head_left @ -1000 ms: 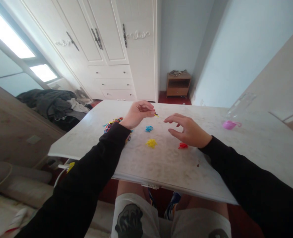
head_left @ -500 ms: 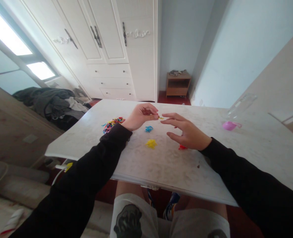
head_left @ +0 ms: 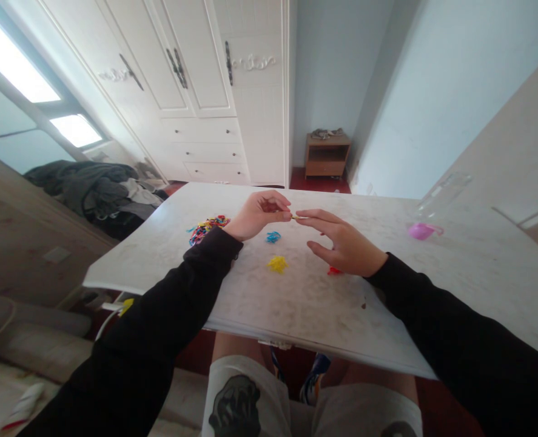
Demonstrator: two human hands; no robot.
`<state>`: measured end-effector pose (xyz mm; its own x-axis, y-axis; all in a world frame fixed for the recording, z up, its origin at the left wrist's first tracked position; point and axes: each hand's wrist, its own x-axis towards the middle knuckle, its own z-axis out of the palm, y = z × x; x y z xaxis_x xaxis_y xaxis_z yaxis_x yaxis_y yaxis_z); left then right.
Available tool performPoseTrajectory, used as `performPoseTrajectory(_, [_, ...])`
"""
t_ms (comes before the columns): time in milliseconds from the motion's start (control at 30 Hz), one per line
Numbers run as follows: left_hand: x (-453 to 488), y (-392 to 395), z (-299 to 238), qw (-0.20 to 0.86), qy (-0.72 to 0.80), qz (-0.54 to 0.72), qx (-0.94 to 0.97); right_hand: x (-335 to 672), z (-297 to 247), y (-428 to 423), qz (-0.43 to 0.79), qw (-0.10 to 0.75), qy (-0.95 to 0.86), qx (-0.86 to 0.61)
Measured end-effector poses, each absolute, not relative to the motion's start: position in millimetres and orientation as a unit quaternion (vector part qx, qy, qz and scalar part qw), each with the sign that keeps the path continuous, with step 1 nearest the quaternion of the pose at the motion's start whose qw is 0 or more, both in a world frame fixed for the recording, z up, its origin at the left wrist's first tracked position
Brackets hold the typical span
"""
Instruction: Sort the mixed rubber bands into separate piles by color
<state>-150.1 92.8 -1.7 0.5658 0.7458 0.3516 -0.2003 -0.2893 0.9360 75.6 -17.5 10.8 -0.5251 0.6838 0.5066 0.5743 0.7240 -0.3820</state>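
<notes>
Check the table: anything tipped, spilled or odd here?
The clear bottle lies on its side at the table's right end, pink cap at its near end; nothing shows spilled from it. The left hand pinches a small yellow band, right hand open beside it. Coloured band piles sit apart, tidy.

A single head-worn view looks forward and down, close over the pale surface [head_left: 296,303], which stretches toward 12 o'clock. The left hand [head_left: 257,215] and right hand [head_left: 346,246] meet near centre (sleeves [head_left: 168,315] entering from 7 and 5 o'clock); a wardrobe [head_left: 205,91] stands far off at 11 o'clock.
</notes>
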Motion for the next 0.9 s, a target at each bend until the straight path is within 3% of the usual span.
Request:
performPoseTrajectory(200, [-151.6, 97.2, -1.9, 0.547, 0.224, 0.436, 0.679, 75.3, 11.4, -16.8, 0.076, 0.332, -0.867, -0.365])
performPoseTrajectory(400, [-165.0, 120.7, -5.7, 0.4, 0.307, 0.529, 0.682, 75.5, 12.9, -17.5, 0.058, 0.338, -0.866, -0.364])
performPoseTrajectory(533, [-170.2, 132.5, -13.8, 0.342, 0.357, 0.496, 0.714, 75.3, 11.8, -17.3, 0.053, 0.337, -0.866, -0.365])
performPoseTrajectory(900, [-166.9, 138.4, -29.1, 0.305, 0.386, 0.434, 0.755, 76.2, 10.0, -16.5, 0.05, 0.326, -0.868, -0.371])
